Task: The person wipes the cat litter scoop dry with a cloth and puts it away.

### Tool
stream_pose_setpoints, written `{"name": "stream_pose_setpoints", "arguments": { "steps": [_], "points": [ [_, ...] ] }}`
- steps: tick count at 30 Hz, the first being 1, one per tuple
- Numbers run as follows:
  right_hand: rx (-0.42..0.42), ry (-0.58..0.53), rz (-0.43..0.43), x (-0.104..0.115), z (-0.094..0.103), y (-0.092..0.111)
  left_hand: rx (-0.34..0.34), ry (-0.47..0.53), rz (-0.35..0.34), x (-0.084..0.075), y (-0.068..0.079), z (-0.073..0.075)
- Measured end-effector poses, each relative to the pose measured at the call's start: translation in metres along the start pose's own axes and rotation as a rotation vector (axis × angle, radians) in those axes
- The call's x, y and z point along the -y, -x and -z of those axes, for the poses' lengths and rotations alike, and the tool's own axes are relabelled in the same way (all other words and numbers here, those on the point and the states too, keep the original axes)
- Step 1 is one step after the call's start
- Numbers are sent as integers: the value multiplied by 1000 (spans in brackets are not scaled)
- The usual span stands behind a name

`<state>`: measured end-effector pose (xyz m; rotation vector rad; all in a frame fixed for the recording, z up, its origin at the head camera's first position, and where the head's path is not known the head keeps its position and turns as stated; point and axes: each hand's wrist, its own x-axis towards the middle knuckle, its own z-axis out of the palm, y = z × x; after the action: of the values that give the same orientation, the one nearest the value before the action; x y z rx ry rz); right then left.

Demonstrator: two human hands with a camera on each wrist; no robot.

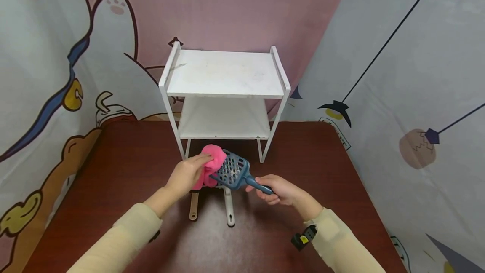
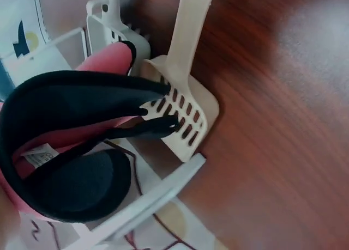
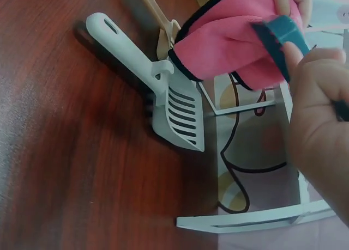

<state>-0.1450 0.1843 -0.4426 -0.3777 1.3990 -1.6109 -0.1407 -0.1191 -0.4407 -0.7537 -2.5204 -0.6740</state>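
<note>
My left hand (image 1: 183, 176) grips a soft pink cloth piece (image 1: 214, 159) with black edging and a dark lining, a small label (image 2: 41, 154) showing inside it. In my right hand (image 1: 278, 191) is the handle of a blue litter scoop (image 1: 234, 172), its slotted head tilted up against the pink cloth. Below them on the table lie two more litter scoops. The beige one (image 2: 191, 103) has its handle toward me on the left, and the pale grey one (image 3: 177, 114) lies beside it on the right. From above, the cloth and blue scoop hide most of their heads.
A white two-tier shelf (image 1: 223, 73) stands at the back of the dark red-brown table (image 1: 303, 155), its legs just behind the scoops. A patterned cloth wall (image 1: 242, 9) surrounds the table at the back and sides.
</note>
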Motion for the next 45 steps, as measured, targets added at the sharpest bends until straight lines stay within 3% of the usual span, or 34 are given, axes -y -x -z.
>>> {"name": "stream_pose_setpoints", "arguments": {
  "steps": [3,6,8,11,16,19,25,31,35,40,45],
  "points": [
    [23,-65,14,-4,3,1,-56,37,118,4,2,2],
    [11,-115,-8,-7,5,0,-98,59,140,1,4,3],
    [-3,-132,-25,-9,5,-1,-115,65,77,-5,5,2],
    [-15,-152,-44,-9,4,-4,-129,69,-75,-17,4,-2],
    [21,-181,-36,-5,2,-7,-90,0,-294,-29,8,-11],
    [48,-181,-13,-4,4,-5,-82,-37,-334,-27,11,-15],
    [64,-175,37,1,8,2,-79,-69,-317,-16,11,-13],
    [71,-190,54,6,8,7,-68,-115,-244,-2,9,-8],
    [30,-145,44,10,8,9,-93,-54,-60,7,6,0],
    [-128,-11,-7,13,7,10,-140,66,207,14,0,15],
    [-211,65,-37,11,9,11,-196,131,303,20,-2,28]
  ]
}}
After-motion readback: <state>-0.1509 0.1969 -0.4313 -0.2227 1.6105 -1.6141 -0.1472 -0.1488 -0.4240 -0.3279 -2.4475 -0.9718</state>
